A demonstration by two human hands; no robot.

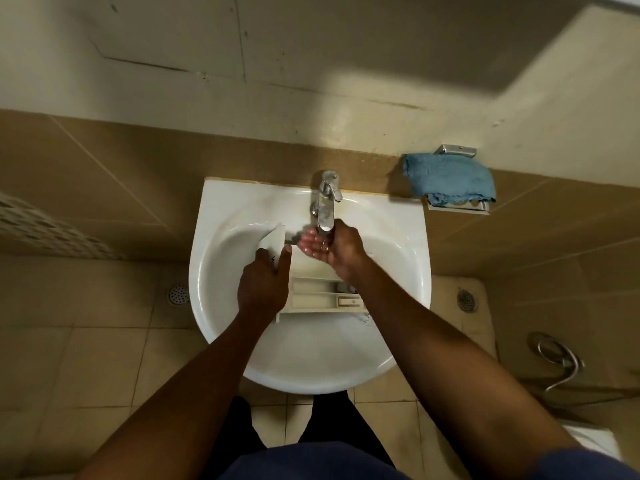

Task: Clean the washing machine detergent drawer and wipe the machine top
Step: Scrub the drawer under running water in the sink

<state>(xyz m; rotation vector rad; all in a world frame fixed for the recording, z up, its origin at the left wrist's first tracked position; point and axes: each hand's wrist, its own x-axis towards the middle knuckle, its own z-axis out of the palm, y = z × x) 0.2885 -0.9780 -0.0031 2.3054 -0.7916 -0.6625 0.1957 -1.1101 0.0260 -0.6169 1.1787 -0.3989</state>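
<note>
Rinsing: the left hand [265, 284] grips the detergent drawer [318, 296]; the right hand [332, 249], cupped and empty, sits under the tap [325, 206], so tilting the drawer should flush its compartments.

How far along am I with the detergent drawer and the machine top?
Done: the drawer is out and lies in the sink. In hand: the left hand grips its front panel, the right hand is cupped under the faucet. Left: wiping the machine top; the blue cloth sits on the wall rack, untouched.
</note>
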